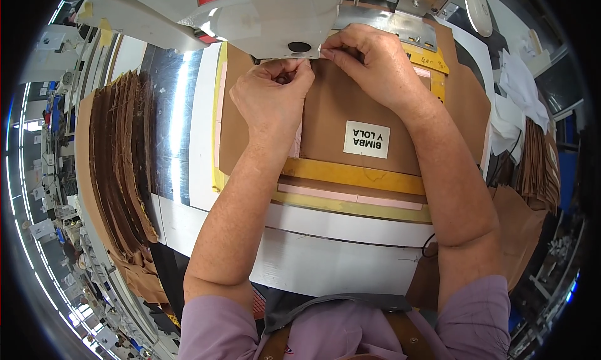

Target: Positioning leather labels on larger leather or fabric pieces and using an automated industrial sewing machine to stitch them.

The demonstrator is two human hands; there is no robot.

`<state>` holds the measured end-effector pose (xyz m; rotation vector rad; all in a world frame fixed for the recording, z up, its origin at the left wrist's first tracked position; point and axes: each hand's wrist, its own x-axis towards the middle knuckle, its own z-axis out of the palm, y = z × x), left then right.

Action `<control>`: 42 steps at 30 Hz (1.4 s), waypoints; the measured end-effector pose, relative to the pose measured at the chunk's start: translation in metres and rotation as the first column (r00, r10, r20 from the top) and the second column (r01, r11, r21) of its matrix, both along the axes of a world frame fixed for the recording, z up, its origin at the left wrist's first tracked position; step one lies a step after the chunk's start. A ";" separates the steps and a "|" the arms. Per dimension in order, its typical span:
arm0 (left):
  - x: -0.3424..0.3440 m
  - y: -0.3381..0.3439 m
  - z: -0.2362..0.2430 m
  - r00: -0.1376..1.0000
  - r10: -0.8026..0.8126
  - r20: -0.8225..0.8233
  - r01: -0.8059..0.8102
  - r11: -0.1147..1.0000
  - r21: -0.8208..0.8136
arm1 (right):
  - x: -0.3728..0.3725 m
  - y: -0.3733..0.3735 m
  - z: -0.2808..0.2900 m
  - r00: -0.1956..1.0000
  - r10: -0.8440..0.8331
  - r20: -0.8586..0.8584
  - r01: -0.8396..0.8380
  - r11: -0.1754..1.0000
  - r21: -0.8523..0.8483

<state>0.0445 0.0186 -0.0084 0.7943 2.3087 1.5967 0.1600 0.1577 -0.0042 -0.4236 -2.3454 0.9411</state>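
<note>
The white table (332,263) spreads beneath my forearms, and over its far side looms the pale machine head (275,19), with red markings on its body. Below my hands lies the brown panel (335,116), flat on the table, its far part passing out of sight under the machine head. To my left stands a row of brown pieces (119,163), their edges ragged, with a shiny metal strip (172,128) between them and the panel. More brown sheets (538,166) hang at my far right, just below some white cloth (516,109).

My right hand (374,62) reaches to the lower right edge of the machine head, thumb and forefinger drawn together at the tips. My left hand (273,92) is just beside it, under the same edge, its thumb and forefinger pinched narrow too — the two pinches nearly meet. I cannot tell whether either one holds anything; whatever might be between the fingertips is too small to see.

A yellow bar (357,175) runs along the panel's near edge, and a pink strip (388,202) lies nearer me. Smallest is the white label (367,139) — upside down to me — on the panel between my forearms.
</note>
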 end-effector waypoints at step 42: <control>0.000 0.001 -0.001 0.998 0.000 0.067 0.000 1.000 -0.008 | -0.003 0.001 -0.005 0.995 0.032 -0.097 -0.026 0.997 0.068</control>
